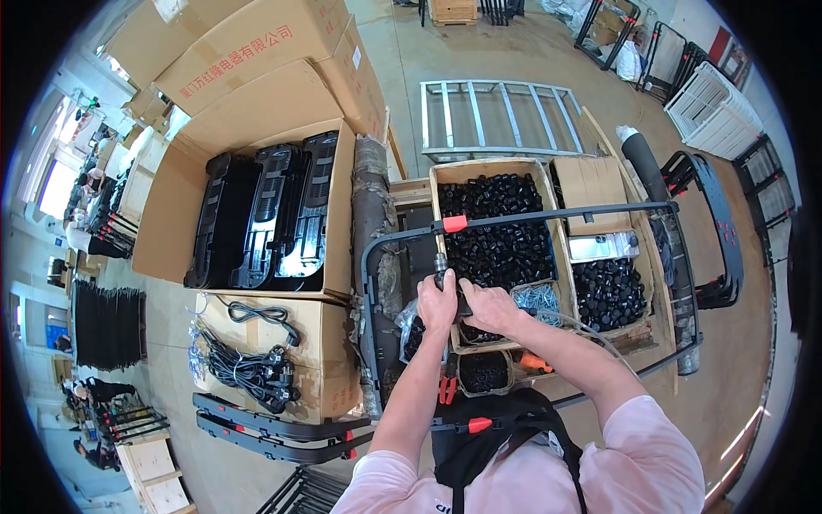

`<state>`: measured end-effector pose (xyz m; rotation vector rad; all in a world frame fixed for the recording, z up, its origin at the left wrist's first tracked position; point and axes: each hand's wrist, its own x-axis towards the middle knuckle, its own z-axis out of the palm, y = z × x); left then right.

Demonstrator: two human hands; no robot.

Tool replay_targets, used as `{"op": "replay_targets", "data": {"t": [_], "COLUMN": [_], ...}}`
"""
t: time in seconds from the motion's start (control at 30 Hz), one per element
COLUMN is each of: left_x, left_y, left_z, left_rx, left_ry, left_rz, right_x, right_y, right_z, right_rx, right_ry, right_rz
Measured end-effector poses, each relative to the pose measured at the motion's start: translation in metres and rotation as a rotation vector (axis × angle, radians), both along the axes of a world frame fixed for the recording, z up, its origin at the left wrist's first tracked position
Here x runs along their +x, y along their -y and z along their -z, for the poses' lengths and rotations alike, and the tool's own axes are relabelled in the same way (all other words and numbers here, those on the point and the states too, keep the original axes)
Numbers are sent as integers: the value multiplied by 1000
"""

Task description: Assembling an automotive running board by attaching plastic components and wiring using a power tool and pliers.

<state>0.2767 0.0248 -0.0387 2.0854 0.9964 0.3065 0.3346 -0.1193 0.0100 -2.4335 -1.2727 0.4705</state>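
Both hands are on a power screwdriver [440,259] with a metal nose and a dark body mostly hidden by my fingers. My left hand [437,301] is wrapped round its front part. My right hand [490,307] is closed round the rear, and a thin hose [582,325] trails off to the right. The screwdriver's tip points at a red clip [455,224] on the far bar of a black rectangular frame [548,217]. That frame lies across the bench and around my forearms. Another red clip [479,425] sits on its near side.
Beneath the frame stand a box of black caps [505,248], another box of black round parts [608,295] and a heap of screws [537,300]. Left are a carton [158,214] of glossy black panels and coiled power cords [257,368]. Red-handled pliers [447,390] lie near my waist.
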Motion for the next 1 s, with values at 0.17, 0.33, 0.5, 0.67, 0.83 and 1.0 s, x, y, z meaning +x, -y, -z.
{"op": "replay_targets", "data": {"t": [0.17,0.33,0.5,0.67,0.83,1.0], "left_x": [4,5,6,11,15,8], "left_y": [-4,-11,-6,-4,-4,-8], "left_z": [-5,-12,-26,-26,-24,-21], "left_rx": [10,-1,-47,11,36,51], "left_ry": [-64,-140,-348,-353,-364,-326], "left_rz": [23,40,169,158,156,149], "right_x": [2,6,12,13,14,3], "right_y": [2,1,5,2,3,-1], "right_z": [10,24,30,36,37,33], "right_rx": [14,115,119,175,213,276], "right_ry": [-18,-86,-83,-48,-67,-57], "right_rz": [15,54,69,66,10,27]}}
